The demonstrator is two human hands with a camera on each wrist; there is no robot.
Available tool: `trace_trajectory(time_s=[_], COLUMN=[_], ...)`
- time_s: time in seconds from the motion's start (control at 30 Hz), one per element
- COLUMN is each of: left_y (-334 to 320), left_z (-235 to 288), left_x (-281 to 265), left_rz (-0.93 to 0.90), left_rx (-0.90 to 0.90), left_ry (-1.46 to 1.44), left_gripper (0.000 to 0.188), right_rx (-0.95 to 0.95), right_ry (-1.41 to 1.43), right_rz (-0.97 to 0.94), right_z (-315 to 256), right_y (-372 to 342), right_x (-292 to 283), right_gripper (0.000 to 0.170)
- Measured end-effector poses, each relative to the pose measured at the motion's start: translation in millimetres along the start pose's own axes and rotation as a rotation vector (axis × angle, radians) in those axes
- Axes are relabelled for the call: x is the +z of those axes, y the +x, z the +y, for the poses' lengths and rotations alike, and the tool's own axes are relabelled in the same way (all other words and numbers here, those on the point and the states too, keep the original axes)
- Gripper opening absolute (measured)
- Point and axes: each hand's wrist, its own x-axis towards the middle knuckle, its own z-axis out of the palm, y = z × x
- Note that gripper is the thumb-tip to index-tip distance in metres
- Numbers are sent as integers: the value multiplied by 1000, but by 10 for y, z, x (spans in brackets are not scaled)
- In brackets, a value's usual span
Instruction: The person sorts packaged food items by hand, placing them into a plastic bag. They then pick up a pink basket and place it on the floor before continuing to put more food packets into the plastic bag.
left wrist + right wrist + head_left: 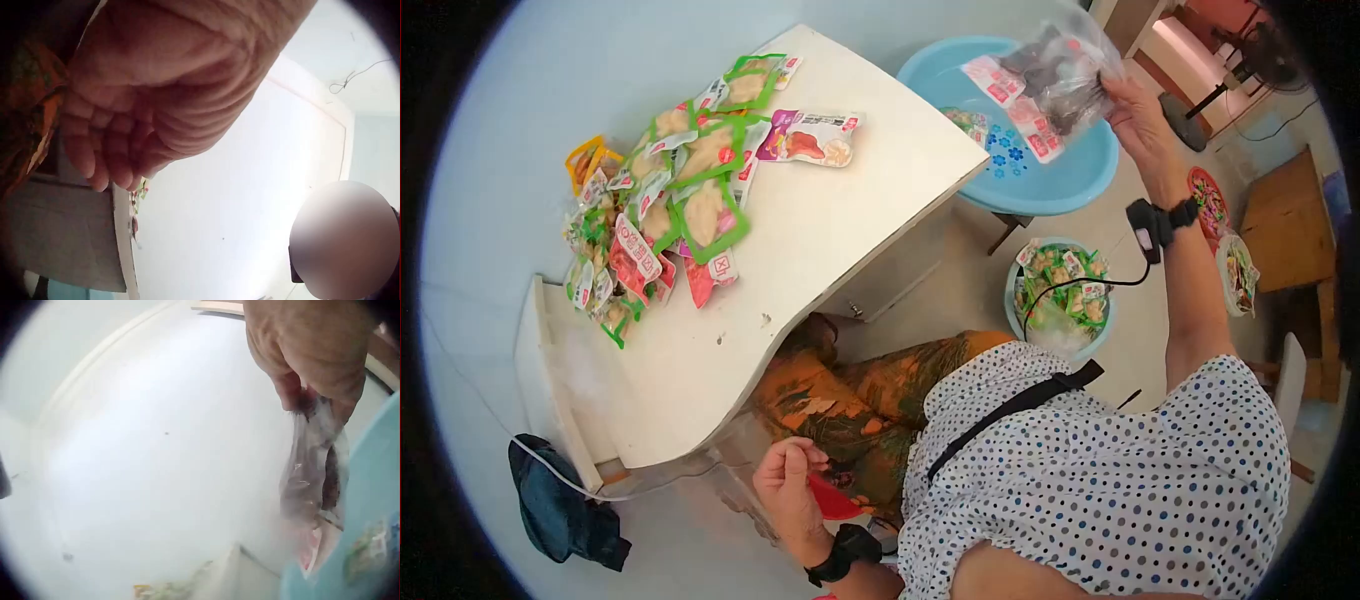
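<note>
Clear plastic forms the bag (1060,85) gripped between the thumb and fingers of the right hand (1142,125); dark contents show through, and the pink-and-white printing along its far end is too small to read. One bag hangs directly below those fingers, in front of a light-blue basin (1088,185) whose bottom bears blue flowers. The left hand (790,490), near the patterned trousers (820,395), has loosely bent fingers and holds nothing visible.

On the white bench (850,220), at least five green-edged pouches (712,215) with pale contents lie overlapping in a pile, where a full count is impossible. Red-and-white packets (636,252), at least two, sit at its near side, and one yellow-edged packet (590,162) at its back. One purple-and-white pouch (810,138) lies at the pile's right; its small lettering is unreadable. A second, smaller basin (1009,310) on the floor holds more green-edged packets (1065,285).
</note>
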Motion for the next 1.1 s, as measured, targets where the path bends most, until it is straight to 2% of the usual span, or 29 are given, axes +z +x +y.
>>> trace_trajectory(time_s=[0.07, 0.17, 0.27, 0.33, 0.43, 0.47, 0.53, 0.57, 0.63, 0.67, 0.73, 0.77, 0.8, 0.87, 0.9, 0.97, 1.1], left_y=[-4, -44, -20, -53, -82, -90, -90, -90, -73, -71, -38, -31, -31, 11, 48, 99, 228], left_z=[-55, -18, -46, -22, 16, 25, 65, 90, 122, 120, 56, 35, 59, 133, 174, 272, 534], left_x=[6, -11, 17, 27, 75, 92, 125, 125, 113, 89, 40, 41, 44, 45, 23, -24, -123], left_rz=[26, 40, 57, 85, 109, 119, 114, 127, 121, 115, 94, 77, 79, 75, 79, 85, 149], left_rx=[-14, -54, -8, -22, -33, -34, -68, -81, -76, -72, -66, -67, -55, -27, -5, 28, 121], left_ry=[6, 24, 23, 21, 43, 55, 95, 112, 133, 144, 92, 63, 79, 120, 131, 153, 212], left_gripper=[21, 21, 22, 22, 22, 21, 21, 20, 19, 19, 18, 18, 19, 19, 19, 18, 17], right_rx=[31, 212, 430, 287, 329, 359, -4, -447, -387, -119, 456, 750, 674, 548, 486, 244, 47], right_ry=[-36, -6, 88, -322, -874, -1042, -1453, -1639, -1564, -1399, -1101, -940, -910, -776, -705, -592, -450], right_rz=[133, 66, 60, -259, -362, -275, -502, -812, -819, -740, -283, 88, 25, 11, 4, -26, -224], right_z=[253, 687, 1121, 1576, 1838, 1528, 1539, 1698, 1752, 1719, 1514, 1436, 1589, 1431, 1284, 1027, 370], right_y=[202, 258, 569, 724, 800, 471, 413, 577, 647, 628, 624, 604, 757, 791, 785, 720, 374], right_x=[-243, -368, -620, -1130, -1379, -1014, -1003, -1331, -1346, -1228, -748, -376, -601, -382, -207, 204, 1213], right_gripper=[38, 25, 23, 22, 26, 30, 41, 48, 57, 54, 48, 48, 54, 54, 54, 49, 43])
